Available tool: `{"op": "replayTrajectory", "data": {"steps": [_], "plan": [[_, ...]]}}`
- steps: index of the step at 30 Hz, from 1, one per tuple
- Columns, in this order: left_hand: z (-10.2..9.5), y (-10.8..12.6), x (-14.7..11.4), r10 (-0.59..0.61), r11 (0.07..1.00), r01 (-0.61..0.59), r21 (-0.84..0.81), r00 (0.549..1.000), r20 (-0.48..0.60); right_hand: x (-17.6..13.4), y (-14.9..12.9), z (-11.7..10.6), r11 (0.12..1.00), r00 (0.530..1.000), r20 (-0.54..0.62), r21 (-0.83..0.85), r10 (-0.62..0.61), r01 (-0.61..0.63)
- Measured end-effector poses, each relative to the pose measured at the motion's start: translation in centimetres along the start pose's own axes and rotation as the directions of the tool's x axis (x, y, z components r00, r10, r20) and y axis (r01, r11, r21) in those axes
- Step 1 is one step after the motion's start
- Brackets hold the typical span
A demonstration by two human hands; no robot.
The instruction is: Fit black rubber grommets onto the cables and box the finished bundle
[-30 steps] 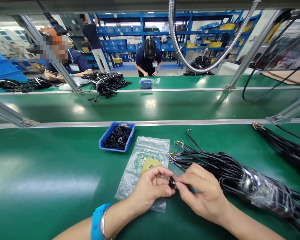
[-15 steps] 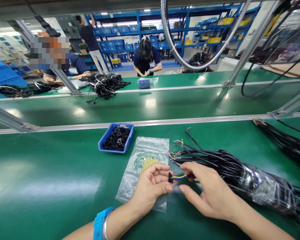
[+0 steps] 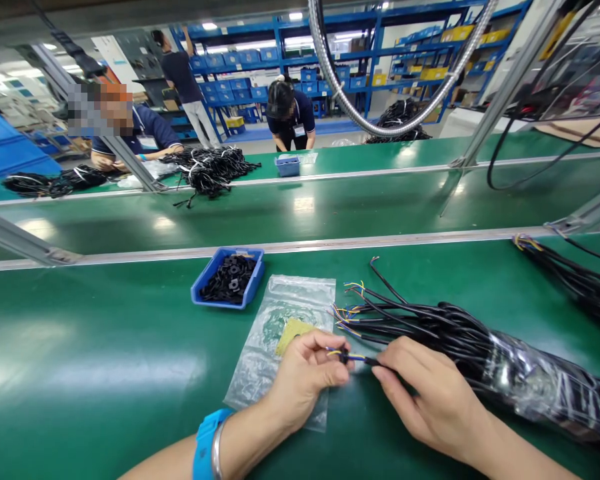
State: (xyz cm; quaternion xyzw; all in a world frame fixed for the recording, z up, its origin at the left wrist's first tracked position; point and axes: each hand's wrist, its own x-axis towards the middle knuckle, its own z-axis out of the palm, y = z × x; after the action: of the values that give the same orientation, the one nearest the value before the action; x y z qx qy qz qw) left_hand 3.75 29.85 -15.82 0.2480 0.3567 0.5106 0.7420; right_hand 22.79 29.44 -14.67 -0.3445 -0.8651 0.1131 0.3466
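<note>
Between thumb and fingers, my left hand (image 3: 307,373) pinches a small black plastic part (image 3: 343,355). Thin yellow and blue wires run through it, their ends poking out on the left. My right hand (image 3: 425,387) grips the black cable (image 3: 373,362) these wires come from, just behind the end of its sheath. Under the left hand lies a clear zip bag (image 3: 260,353) with a yellow piece (image 3: 293,333) on it or in it; I cannot tell which. Beside the right hand rests a bundle of black cables (image 3: 445,320) with stripped, coloured wire ends, wrapped in clear film.
A blue bin (image 3: 253,293) of small black parts stands behind the bag. More black cables (image 3: 565,280) lie at the right. A metal rail (image 3: 290,248) crosses behind. Co-workers stand or sit beyond the belt, and a flexible metal hose (image 3: 325,60) hangs overhead.
The wire ends now stick out through the black part on its left side. My right hand has closed its thumb and fingers on the cable; before, the thumb was apart.
</note>
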Motion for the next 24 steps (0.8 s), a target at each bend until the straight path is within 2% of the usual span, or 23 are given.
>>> {"op": "replayTrajectory", "data": {"steps": [3,7,15,19,22,24], "plan": [[0.4,-1.0,0.2,-0.011,0.999,0.008,0.039,0.998,0.059,0.0,0.0,0.0,1.0,1.0,0.013,0.027,-0.005,0.005],[0.6,-1.4,0.4,0.039,0.997,-0.04,0.06,0.999,0.024,0.1,0.3,-0.4,0.998,1.0,-0.013,0.067,-0.01,0.011],[0.5,-1.6,-0.1,-0.049,0.998,0.05,0.031,0.998,-0.032,0.0,0.9,0.1,0.992,0.998,-0.054,-0.121,-0.045,0.038],[0.3,-2.5,0.3,0.083,0.993,-0.083,0.088,0.997,0.002,-0.2,0.7,0.8,0.992,0.999,-0.03,-0.121,-0.019,0.015],[0.1,-2.6,0.6,0.232,0.946,-0.246,0.213,0.969,0.089,-0.2,0.5,0.8,0.997,0.999,0.034,-0.064,0.04,-0.038],[0.1,-2.4,0.7,0.289,0.9,-0.316,0.3,0.948,0.131,-0.1,0.4,0.7,0.998,0.995,0.072,-0.024,0.061,-0.06]]}}
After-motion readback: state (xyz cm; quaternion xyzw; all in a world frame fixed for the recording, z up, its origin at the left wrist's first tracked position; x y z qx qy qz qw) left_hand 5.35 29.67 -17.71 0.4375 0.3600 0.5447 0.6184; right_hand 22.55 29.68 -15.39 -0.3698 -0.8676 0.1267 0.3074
